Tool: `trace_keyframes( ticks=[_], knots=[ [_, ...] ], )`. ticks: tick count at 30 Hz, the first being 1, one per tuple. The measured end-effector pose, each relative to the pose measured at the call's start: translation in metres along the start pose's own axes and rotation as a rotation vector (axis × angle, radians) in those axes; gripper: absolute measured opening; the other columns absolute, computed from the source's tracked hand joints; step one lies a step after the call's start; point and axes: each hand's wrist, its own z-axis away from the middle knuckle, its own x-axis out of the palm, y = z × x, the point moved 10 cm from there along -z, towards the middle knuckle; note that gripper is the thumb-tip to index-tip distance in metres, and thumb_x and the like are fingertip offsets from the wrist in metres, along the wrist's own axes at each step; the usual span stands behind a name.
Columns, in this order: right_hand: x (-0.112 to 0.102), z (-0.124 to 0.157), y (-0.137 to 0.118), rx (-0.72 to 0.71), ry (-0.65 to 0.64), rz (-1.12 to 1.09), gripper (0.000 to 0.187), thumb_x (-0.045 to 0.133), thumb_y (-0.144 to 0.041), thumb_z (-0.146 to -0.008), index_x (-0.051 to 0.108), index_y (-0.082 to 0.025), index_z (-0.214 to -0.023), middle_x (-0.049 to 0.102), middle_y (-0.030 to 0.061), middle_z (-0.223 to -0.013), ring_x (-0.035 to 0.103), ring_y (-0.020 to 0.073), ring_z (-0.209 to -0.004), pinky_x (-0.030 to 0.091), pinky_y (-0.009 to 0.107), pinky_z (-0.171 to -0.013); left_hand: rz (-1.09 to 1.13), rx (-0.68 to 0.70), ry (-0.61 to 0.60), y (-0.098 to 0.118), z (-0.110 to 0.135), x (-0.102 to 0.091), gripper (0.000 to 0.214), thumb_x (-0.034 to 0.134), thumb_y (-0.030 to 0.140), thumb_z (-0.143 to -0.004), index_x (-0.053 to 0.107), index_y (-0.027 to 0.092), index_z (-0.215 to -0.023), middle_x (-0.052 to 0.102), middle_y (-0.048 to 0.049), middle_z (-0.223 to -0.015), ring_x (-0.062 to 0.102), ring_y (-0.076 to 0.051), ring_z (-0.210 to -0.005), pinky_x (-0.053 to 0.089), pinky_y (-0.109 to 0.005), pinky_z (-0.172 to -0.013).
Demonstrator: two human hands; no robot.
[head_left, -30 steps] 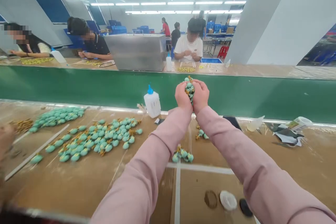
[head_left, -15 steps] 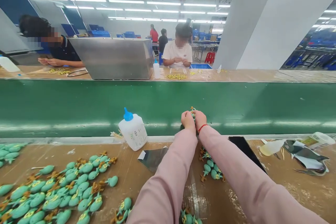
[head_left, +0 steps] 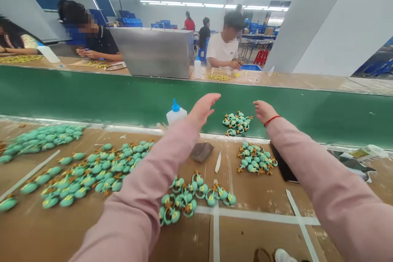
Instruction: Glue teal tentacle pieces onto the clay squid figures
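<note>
Left hand (head_left: 204, 108) and right hand (head_left: 264, 111) have parted, open, empty and wide apart. Nearest, teal charms (head_left: 196, 196) lie at twelve o'clock on the counter (head_left: 251, 237); a further heap of charms (head_left: 237, 123) sits on the green conveyor belt (head_left: 92, 94), between the hands.

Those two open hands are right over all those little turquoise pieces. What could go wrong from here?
The left hand is close to the white glue bottle with a blue cap at the edge of the green belt, so a careless move might tip it. The turquoise pieces lying on that belt are just beyond the right hand, and a bump could scatter them.
</note>
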Motion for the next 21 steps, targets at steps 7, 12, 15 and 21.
trace_keyframes(
  ticks=[7,12,15,21],
  knots=[
    [0.049,0.13,-0.015,-0.049,-0.513,0.093,0.023,0.059,-0.034,-0.095,0.064,-0.013,-0.102,0.065,0.0047,-0.1,0.064,0.0153,-0.088,0.055,0.035,-0.081,-0.596,0.162,0.116,0.049,0.172,-0.123,0.022,0.079,0.025,-0.066,0.076,0.022,-0.088,0.073,-0.0083,-0.108,0.057,-0.033,-0.119,0.035,-0.049,-0.11],
    [0.069,0.161,0.006,-0.144,-0.598,0.323,0.021,0.057,-0.034,-0.095,0.064,-0.016,-0.103,0.064,0.0061,-0.107,0.062,0.016,-0.094,0.054,0.036,-0.086,-0.744,0.13,0.318,-0.003,0.26,-0.217,0.039,0.08,0.051,-0.056,0.077,0.025,-0.084,0.074,-0.0126,-0.104,0.059,-0.042,-0.109,0.033,-0.062,-0.107],
    [0.077,0.121,0.011,-0.149,-0.589,0.423,0.025,0.056,-0.035,-0.096,0.062,-0.017,-0.112,0.061,0.0075,-0.115,0.061,0.0175,-0.098,0.054,0.037,-0.086,-0.909,0.202,0.346,-0.027,0.282,-0.239,0.039,0.067,0.057,-0.072,0.073,0.026,-0.094,0.073,-0.0119,-0.113,0.063,-0.037,-0.11,0.046,-0.056,-0.099],
    [0.102,0.103,-0.004,-0.248,-0.657,0.46,0.03,0.057,-0.036,-0.096,0.059,-0.016,-0.119,0.059,0.0089,-0.121,0.06,0.0198,-0.103,0.053,0.041,-0.089,-1.228,0.328,0.242,-0.053,0.286,-0.23,0.06,0.064,0.05,-0.08,0.054,0.024,-0.132,0.052,-0.0151,-0.144,0.046,-0.034,-0.134,0.035,-0.054,-0.112]
  ],
)
